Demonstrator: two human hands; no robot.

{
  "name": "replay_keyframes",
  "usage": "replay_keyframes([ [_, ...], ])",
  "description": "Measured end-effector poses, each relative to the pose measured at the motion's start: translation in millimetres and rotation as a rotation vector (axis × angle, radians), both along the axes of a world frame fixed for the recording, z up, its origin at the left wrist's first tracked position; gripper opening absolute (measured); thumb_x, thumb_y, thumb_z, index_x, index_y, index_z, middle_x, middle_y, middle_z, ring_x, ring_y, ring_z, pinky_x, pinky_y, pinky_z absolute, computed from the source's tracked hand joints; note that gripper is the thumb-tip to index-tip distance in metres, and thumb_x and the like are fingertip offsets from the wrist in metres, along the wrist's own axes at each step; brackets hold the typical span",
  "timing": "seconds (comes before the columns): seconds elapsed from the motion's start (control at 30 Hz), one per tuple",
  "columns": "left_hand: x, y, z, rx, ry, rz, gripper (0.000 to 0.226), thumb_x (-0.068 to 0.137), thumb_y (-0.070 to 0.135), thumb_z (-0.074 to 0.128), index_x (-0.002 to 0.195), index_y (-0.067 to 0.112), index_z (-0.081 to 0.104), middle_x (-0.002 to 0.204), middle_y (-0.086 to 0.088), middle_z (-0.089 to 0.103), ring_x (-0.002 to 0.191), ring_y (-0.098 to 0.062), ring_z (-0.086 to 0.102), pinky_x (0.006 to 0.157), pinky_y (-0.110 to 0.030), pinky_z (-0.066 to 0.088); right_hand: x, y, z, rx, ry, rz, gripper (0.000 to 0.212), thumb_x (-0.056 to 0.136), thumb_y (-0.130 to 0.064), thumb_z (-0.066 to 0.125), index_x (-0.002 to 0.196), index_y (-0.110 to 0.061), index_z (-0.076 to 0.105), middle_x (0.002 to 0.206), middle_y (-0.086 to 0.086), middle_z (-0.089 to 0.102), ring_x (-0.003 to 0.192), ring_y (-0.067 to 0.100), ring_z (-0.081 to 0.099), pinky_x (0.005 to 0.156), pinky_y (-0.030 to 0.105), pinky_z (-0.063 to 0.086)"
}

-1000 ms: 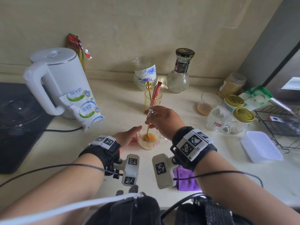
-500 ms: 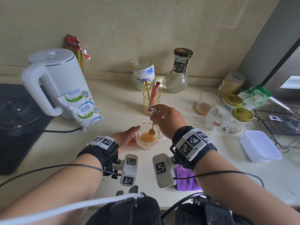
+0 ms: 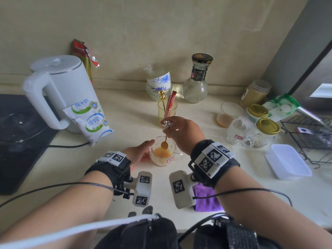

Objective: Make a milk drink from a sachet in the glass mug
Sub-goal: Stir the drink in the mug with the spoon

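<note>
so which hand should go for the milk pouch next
Left, probably: the milk pouch leans on the kettle on that side, and the left hand only holds the glass mug, while the right hand pinches the spoon over it.

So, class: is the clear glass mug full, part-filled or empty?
Part-filled: orange-brown liquid sits low in the clear glass mug, well below its rim.

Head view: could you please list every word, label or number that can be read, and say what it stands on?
"纯牛奶": printed twice on the milk pouch leaning against the kettle.
Small red label on the glass mug: too small to read.
Dark label on the glass bottle: blurred.
Print on the red sachet in the tumbler: blurred.
Characters on the green packet: blurred.
The wrist markers: square code patterns, tiny print unreadable.
</note>
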State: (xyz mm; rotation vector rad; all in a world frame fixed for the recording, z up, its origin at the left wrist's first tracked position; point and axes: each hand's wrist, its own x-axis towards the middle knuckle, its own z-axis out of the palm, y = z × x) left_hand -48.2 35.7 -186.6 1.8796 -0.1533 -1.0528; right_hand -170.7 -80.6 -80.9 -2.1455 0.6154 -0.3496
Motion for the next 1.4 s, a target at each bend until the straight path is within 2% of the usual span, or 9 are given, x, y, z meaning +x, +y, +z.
replay_keyframes([
  [0.07,1,0,0,0.013,-0.007,-0.023,0.07,0.078,0.065,0.056,0.107,0.002,0.069,0.11,-0.017,0.072,0.111,-0.032,0.065,0.108,-0.048,0.042,0,-2,1,-0.008,0.0,-0.014,0.026,0.086,-0.018,0.061,0.106,-0.034,0.066,0.095,-0.01,0.068,0.073,0.006,0.065,0.062,0.005,0.043],
  [0.27,3,1,-2,0.016,-0.007,-0.032,0.068,0.078,0.066,0.055,0.104,0.004,0.069,0.109,-0.017,0.072,0.11,-0.033,0.065,0.108,-0.049,0.042,-1,-1,1,-0.058,-0.004,0.0,0.026,0.087,-0.021,0.059,0.107,-0.036,0.064,0.095,-0.01,0.069,0.069,0.006,0.066,0.07,0.016,0.047],
  [0.47,0,-1,-1,-0.022,-0.022,-0.02,0.064,0.083,0.06,0.056,0.108,0.002,0.067,0.11,-0.018,0.072,0.11,-0.032,0.065,0.109,-0.048,0.041,-1,-3,8,-0.036,-0.051,-0.014,0.026,0.086,-0.022,0.057,0.106,-0.038,0.063,0.094,-0.008,0.07,0.086,0.01,0.064,0.083,0.031,0.05],
  [0.6,-1,-1,0,-0.024,-0.01,-0.026,0.066,0.085,0.059,0.054,0.112,0.0,0.065,0.113,-0.02,0.07,0.112,-0.033,0.063,0.109,-0.049,0.04,-3,-1,6,0.007,-0.037,0.016,0.025,0.085,-0.02,0.059,0.104,-0.035,0.065,0.095,-0.008,0.071,0.086,0.01,0.065,0.086,0.031,0.051],
  [0.77,0,-1,-2,-0.01,-0.006,-0.013,0.068,0.083,0.06,0.054,0.113,0.0,0.065,0.114,-0.02,0.07,0.113,-0.033,0.063,0.109,-0.048,0.041,-5,0,-1,-0.045,0.001,0.036,0.026,0.087,-0.019,0.061,0.106,-0.035,0.065,0.101,-0.01,0.069,0.076,0.006,0.067,0.077,0.022,0.051],
  [1.0,3,-3,-3,0.0,-0.01,-0.052,0.068,0.084,0.063,0.05,0.109,0.001,0.066,0.115,-0.02,0.069,0.114,-0.033,0.063,0.11,-0.049,0.04,-3,-1,-2,-0.05,0.018,0.03,0.025,0.087,-0.02,0.06,0.107,-0.032,0.065,0.099,-0.006,0.07,0.086,0.011,0.065,0.085,0.032,0.052],
  [1.1,5,-2,-3,0.0,-0.024,-0.044,0.074,0.073,0.07,0.055,0.103,0.004,0.069,0.11,-0.019,0.072,0.11,-0.034,0.064,0.108,-0.049,0.042,-2,-2,-2,-0.048,0.007,0.002,0.026,0.086,-0.019,0.06,0.109,-0.032,0.065,0.101,-0.005,0.07,0.09,0.014,0.064,0.087,0.035,0.051],
  [1.27,5,-2,-5,0.025,-0.022,-0.059,0.068,0.081,0.066,0.051,0.101,0.004,0.068,0.112,-0.019,0.071,0.111,-0.033,0.064,0.109,-0.049,0.041,-3,-1,-4,-0.04,0.009,0.013,0.025,0.087,-0.02,0.06,0.108,-0.034,0.064,0.101,-0.007,0.069,0.08,0.008,0.066,0.081,0.026,0.052],
  [1.4,5,0,-2,0.029,-0.032,-0.066,0.083,0.06,0.076,0.055,0.101,0.005,0.07,0.108,-0.017,0.073,0.109,-0.033,0.065,0.107,-0.049,0.042,-2,-1,-3,-0.037,0.0,0.014,0.025,0.087,-0.021,0.061,0.107,-0.035,0.064,0.101,-0.009,0.069,0.087,0.008,0.064,0.085,0.03,0.052],
])
